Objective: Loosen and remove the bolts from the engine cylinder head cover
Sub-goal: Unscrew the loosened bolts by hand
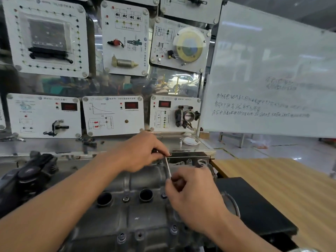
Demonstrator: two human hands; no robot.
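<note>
Bolts (126,198) dotted over cylinder head cover (131,213), one near its 12 o'clock edge by thin tool (168,168). Left hand (143,151) grip pinching tool top, right hand (192,199) pinching bottom. Guess: small, stiff steel, maybe oily, so take loosened ones by head.

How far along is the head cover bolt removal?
Done: no removed bolt shows anywhere. In hand: the left hand and right hand hold a thin silver tool at the far edge of the cover, beside the far-edge bolt. Left: the centre bolt and near-edge bolts look seated, so most of the job probably remains.
</note>
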